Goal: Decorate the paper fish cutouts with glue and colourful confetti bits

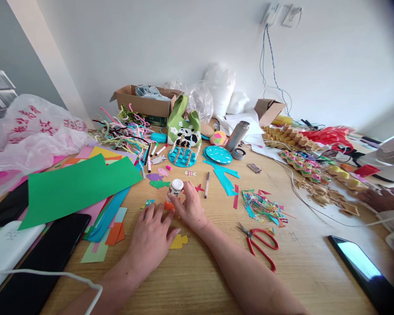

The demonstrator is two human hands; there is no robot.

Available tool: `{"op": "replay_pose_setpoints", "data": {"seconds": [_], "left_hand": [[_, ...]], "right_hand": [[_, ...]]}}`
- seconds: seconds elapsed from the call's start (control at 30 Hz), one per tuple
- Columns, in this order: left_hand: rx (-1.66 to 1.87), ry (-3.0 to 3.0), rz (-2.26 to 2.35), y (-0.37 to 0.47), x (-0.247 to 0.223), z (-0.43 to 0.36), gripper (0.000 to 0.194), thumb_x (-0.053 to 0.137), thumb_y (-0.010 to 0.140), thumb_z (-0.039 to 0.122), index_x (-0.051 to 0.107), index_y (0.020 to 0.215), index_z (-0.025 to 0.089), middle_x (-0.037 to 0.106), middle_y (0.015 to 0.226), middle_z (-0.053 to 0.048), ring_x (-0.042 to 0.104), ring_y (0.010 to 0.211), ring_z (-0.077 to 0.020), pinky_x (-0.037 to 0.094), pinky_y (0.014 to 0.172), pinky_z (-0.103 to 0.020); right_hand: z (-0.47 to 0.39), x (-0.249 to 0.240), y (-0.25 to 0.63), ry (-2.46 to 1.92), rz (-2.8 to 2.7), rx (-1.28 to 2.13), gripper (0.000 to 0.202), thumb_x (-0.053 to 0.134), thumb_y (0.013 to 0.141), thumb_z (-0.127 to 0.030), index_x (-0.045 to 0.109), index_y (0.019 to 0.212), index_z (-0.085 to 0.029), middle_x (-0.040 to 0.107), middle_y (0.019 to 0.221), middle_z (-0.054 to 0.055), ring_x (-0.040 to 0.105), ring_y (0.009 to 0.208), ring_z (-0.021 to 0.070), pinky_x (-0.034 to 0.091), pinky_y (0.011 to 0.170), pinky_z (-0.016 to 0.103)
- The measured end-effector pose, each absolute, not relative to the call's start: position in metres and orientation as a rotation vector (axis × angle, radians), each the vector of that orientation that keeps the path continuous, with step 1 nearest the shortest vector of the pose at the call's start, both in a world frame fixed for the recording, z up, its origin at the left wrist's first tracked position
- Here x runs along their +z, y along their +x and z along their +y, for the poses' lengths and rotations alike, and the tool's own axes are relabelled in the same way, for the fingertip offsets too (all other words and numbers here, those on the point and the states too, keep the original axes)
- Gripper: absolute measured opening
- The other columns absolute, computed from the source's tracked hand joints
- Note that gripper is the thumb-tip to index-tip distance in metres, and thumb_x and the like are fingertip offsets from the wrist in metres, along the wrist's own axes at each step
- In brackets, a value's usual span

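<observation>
My right hand (pixel 191 205) is closed round a small white bottle (pixel 176 187) with a white cap, above an orange paper cut-out (pixel 168 205). My left hand (pixel 154 232) lies low over the table with its fingers spread, their tips near the orange piece and small blue and yellow scraps (pixel 147 203). A yellow paper fish (pixel 179 241) lies beside my left thumb. Beyond the bottle are a green paper fish (pixel 160 184), a purple one (pixel 154 176), a pink one (pixel 163 172) and a red paper star (pixel 199 188).
Red-handled scissors (pixel 259 243), a pen (pixel 206 185) and paper scraps (pixel 261 205) lie right. Green sheets (pixel 82 186) cover the left. A steel flask (pixel 238 136) and panda bag (pixel 185 127) stand behind. Another person's hand (pixel 382 199) is at far right, beyond a phone (pixel 364 267).
</observation>
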State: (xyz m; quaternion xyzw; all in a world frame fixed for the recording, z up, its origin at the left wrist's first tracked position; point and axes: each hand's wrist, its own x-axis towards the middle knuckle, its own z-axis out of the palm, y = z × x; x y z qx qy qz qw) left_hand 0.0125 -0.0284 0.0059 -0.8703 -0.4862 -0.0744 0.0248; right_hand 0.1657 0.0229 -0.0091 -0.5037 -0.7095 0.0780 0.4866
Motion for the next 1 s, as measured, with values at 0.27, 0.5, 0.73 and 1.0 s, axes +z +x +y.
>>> {"op": "replay_pose_setpoints", "data": {"seconds": [0.27, 0.5, 0.73, 1.0], "left_hand": [[-0.23, -2.684, -1.499, 0.0124, 0.0063, -0.0286, 0.044, 0.051, 0.093, 0.046, 0.061, 0.13, 0.024, 0.06, 0.133, -0.013, 0.048, 0.124, -0.0378, 0.042, 0.102, -0.054], [-0.222, -2.685, -1.501, 0.0125, 0.0068, -0.0287, 0.045, 0.051, 0.093, 0.045, 0.06, 0.131, 0.023, 0.06, 0.132, -0.013, 0.049, 0.124, -0.0376, 0.043, 0.101, -0.054], [-0.246, -2.681, -1.494, 0.012, 0.0049, -0.0287, 0.044, 0.052, 0.093, 0.045, 0.061, 0.13, 0.023, 0.06, 0.133, -0.014, 0.049, 0.123, -0.0376, 0.043, 0.102, -0.054], [-0.233, -2.681, -1.496, 0.0119, 0.0058, -0.0289, 0.043, 0.052, 0.093, 0.045, 0.061, 0.129, 0.024, 0.06, 0.133, -0.012, 0.049, 0.124, -0.0375, 0.043, 0.101, -0.053]], "right_hand": [[0.0232, -0.0084, 0.1646, -1.215, -1.712, 0.196, 0.018, 0.061, 0.088, -0.028, 0.045, 0.081, -0.022, 0.051, 0.077, 0.001, 0.048, 0.074, 0.0177, 0.039, 0.067, 0.03], [0.0228, -0.009, 0.164, -1.201, -1.711, 0.182, 0.017, 0.061, 0.088, -0.027, 0.046, 0.082, -0.022, 0.052, 0.078, 0.001, 0.048, 0.074, 0.0177, 0.039, 0.066, 0.03], [0.0232, -0.0091, 0.1645, -1.206, -1.707, 0.177, 0.016, 0.061, 0.088, -0.027, 0.047, 0.082, -0.022, 0.053, 0.077, 0.001, 0.048, 0.074, 0.0178, 0.039, 0.066, 0.031], [0.0218, -0.0073, 0.1643, -1.19, -1.696, 0.172, 0.014, 0.06, 0.089, -0.027, 0.049, 0.084, -0.022, 0.054, 0.078, 0.001, 0.049, 0.074, 0.018, 0.039, 0.066, 0.03]]}}
